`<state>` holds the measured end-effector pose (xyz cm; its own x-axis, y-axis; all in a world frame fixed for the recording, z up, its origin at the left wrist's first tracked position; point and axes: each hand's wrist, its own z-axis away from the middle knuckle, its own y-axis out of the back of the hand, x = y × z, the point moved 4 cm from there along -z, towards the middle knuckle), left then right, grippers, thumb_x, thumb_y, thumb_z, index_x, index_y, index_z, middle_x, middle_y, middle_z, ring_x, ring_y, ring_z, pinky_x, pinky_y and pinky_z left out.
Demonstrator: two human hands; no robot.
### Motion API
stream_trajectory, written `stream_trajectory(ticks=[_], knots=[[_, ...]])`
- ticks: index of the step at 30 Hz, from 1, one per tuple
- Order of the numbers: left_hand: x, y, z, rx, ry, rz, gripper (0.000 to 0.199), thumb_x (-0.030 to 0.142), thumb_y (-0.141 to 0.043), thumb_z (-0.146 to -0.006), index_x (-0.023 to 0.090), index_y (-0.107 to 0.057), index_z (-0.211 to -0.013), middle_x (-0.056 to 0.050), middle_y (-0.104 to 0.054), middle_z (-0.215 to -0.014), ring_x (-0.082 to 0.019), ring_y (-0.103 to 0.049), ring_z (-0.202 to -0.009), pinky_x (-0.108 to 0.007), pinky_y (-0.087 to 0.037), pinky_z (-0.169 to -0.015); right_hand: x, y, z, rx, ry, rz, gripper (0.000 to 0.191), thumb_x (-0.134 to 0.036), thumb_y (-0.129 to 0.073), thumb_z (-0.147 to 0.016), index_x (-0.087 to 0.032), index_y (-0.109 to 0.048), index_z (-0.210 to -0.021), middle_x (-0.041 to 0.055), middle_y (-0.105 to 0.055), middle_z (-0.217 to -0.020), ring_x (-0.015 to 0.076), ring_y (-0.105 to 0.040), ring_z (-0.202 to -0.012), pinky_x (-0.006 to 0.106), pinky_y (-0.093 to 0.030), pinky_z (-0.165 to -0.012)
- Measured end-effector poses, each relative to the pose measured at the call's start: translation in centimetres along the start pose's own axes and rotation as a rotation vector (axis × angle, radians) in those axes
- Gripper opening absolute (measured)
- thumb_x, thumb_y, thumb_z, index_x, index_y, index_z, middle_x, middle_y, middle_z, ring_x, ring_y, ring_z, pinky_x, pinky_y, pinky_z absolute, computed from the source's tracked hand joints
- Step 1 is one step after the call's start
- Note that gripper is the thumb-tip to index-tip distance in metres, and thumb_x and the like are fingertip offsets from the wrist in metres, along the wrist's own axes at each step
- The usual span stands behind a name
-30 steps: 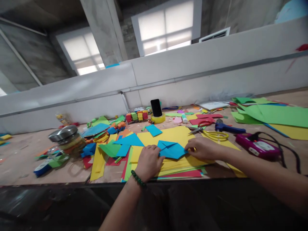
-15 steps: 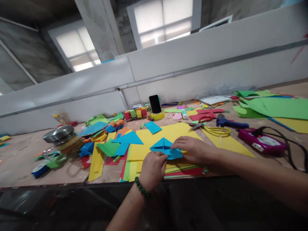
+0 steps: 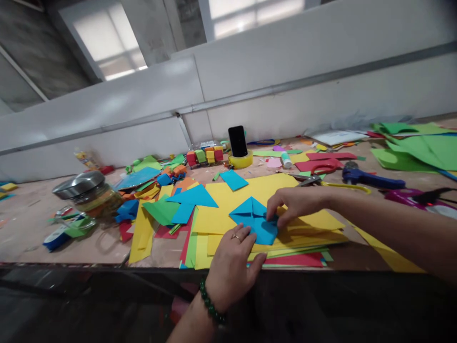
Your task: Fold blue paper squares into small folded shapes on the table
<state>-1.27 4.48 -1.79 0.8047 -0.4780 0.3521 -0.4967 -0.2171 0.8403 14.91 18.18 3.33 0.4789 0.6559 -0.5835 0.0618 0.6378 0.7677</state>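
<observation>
A folded piece of blue paper point(image 3: 262, 232) lies on a stack of yellow paper point(image 3: 217, 224), with a pointed upper part and a slit-like fold across its middle. My left hand point(image 3: 233, 262) rests on its lower left edge, fingers stretched out and thumb apart, with a ring and a green bead bracelet showing. At the paper's right corner, my right hand point(image 3: 293, 206) has thumb and fingers bent in a pinch on the edge. Just above lies a small blue paper piece point(image 3: 233, 180).
Scissors point(image 3: 310, 180), a blue-handled tool point(image 3: 373, 178) and a purple device point(image 3: 410, 196) lie to the right. A phone point(image 3: 237, 141) stands in a yellow tape roll point(image 3: 241, 161) behind. A lidded glass jar point(image 3: 93, 197) and a tape dispenser point(image 3: 57, 239) are at left.
My left hand has flattened out on the paper's lower left edge. My right hand has gone from lying over the right side to pinching the right corner. The view has tilted down.
</observation>
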Motion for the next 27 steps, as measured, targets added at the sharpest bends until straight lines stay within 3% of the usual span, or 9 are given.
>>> stream_trajectory(ticks=[3, 5, 9, 16, 27], knots=[[0.2, 0.1, 0.0, 0.007, 0.000, 0.021, 0.032, 0.035, -0.058, -0.089, 0.018, -0.061, -0.115, -0.010, -0.062, -0.123, -0.028, -0.053, -0.118, -0.048, -0.046, -0.104, -1.2, -0.3, 0.3, 0.039, 0.020, 0.135, 0.028, -0.029, -0.073, -0.072, -0.020, -0.077, -0.098, 0.0064, -0.072, -0.097, 0.0208, -0.064, -0.086, 0.029, -0.047, -0.078], [0.3, 0.2, 0.0, -0.002, 0.020, 0.042, 0.028, 0.032, -0.059, -0.087, 0.020, -0.061, -0.112, -0.009, -0.062, -0.117, -0.027, -0.055, -0.111, -0.046, -0.050, -0.098, -1.6, -0.7, 0.5, 0.087, 0.083, 0.077, 0.020, -0.026, -0.064, -0.081, -0.019, -0.077, -0.095, 0.0058, -0.071, -0.094, 0.0181, -0.064, -0.084, 0.028, -0.046, -0.078], [0.4, 0.0, -0.2, -0.004, 0.055, 0.060, 0.023, 0.030, -0.063, -0.083, 0.022, -0.063, -0.105, -0.009, -0.064, -0.102, -0.026, -0.059, -0.095, -0.044, -0.056, -0.081, -0.9, -1.5, 0.3, 0.143, 0.173, -0.106, 0.031, -0.042, -0.057, -0.089, -0.018, -0.076, -0.092, 0.0047, -0.068, -0.089, 0.0159, -0.061, -0.082, 0.025, -0.046, -0.076], [0.5, 0.3, 0.2, 0.148, -0.024, 0.047, 0.020, 0.027, -0.063, -0.084, 0.019, -0.066, -0.101, -0.009, -0.068, -0.103, -0.027, -0.060, -0.098, -0.045, -0.056, -0.086, 1.4, -2.7, -0.6, 0.231, 0.007, -0.244, 0.045, -0.056, -0.060, -0.081, -0.012, -0.068, -0.075, 0.0018, -0.059, -0.074, 0.0139, -0.052, -0.069, 0.025, -0.041, -0.063], [0.6, 0.8, 0.5, 0.122, -0.053, 0.043, 0.020, 0.028, -0.058, -0.088, 0.017, -0.067, -0.102, -0.010, -0.069, -0.105, -0.025, -0.061, -0.100, -0.043, -0.055, -0.089, 0.9, -3.1, -0.7, 0.374, -0.140, -0.195, 0.035, -0.051, -0.064, -0.076, -0.015, -0.063, -0.072, -0.0004, -0.058, -0.067, 0.0127, -0.048, -0.062, 0.024, -0.036, -0.056]])
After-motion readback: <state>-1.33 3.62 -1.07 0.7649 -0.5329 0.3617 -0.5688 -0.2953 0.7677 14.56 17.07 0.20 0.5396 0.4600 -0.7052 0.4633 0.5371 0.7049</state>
